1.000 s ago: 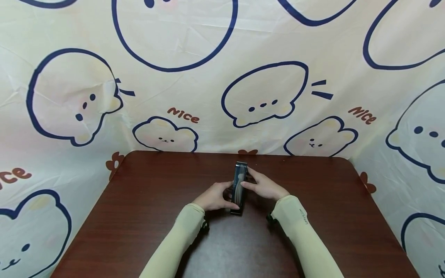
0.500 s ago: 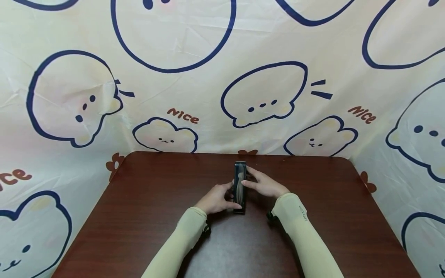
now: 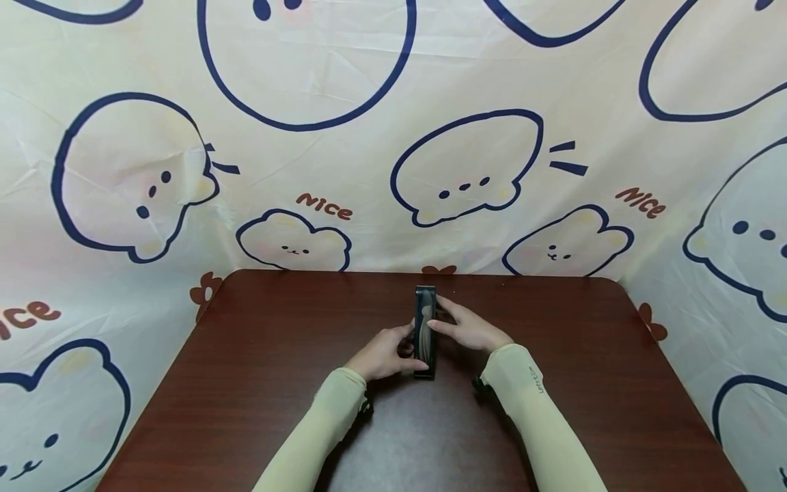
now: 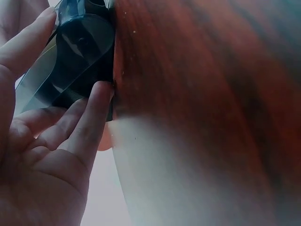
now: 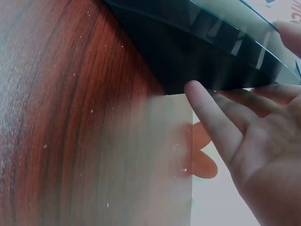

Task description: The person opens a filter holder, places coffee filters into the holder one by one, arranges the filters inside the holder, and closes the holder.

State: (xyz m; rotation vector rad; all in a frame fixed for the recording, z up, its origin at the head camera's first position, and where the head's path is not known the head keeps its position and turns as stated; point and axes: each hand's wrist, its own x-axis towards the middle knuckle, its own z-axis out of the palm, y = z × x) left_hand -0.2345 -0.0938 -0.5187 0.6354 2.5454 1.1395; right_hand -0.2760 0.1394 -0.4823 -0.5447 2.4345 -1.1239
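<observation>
A narrow black box-like object (image 3: 424,331) with a glossy, see-through cover stands on the table, its long side running away from me. In the head view a pale curved shape shows on its top. My left hand (image 3: 382,352) grips its near left end, thumb on the near edge and fingers along the side. Farther up on the right, my right hand (image 3: 475,330) holds it between thumb and fingers. The left wrist view shows the shiny dark casing (image 4: 84,44) between thumb and fingers. In the right wrist view, fingertips touch the finely ribbed black lower side (image 5: 174,52).
The brown wood-grain table (image 3: 277,321) has rounded far corners. Right behind and beside it hangs a cream cloth (image 3: 369,164) printed with blue-outlined cartoon animals. Dark straps or devices show under both pale sleeves (image 3: 516,376).
The black object has turned slightly and now stands straighter, its near end shifted a little right. My left hand has moved slightly right with it, and the right hand has stayed almost still.
</observation>
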